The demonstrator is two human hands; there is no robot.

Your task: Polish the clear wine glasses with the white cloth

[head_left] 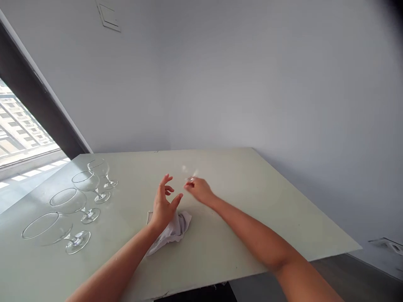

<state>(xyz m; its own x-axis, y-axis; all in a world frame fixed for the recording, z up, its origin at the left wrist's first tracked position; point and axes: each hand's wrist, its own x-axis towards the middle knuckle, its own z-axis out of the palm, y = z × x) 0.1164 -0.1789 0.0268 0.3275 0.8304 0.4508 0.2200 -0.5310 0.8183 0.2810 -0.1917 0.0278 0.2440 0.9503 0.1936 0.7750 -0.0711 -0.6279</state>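
My right hand (198, 189) is closed at the middle of the table, its fingers round what looks like the stem of a wine glass (190, 179). That glass is clear and blurred, so only a few highlights show above the fist. To the left, my left hand (164, 204) is raised with fingers and thumb apart, holding nothing. Beneath it lies a crumpled whitish cloth (176, 230), partly hidden by the hand and wrist. Several clear stemmed wine glasses stand in a row on the left, from the nearest glass (78, 242) to the farthest glass (111, 183).
The pale glossy table (252, 209) meets grey-white walls at the back. A bright window (22, 126) with a dark frame is at far left. The table's front edge (220, 282) runs below my arms, with dark floor beyond it. A wall switch (108, 16) sits high up.
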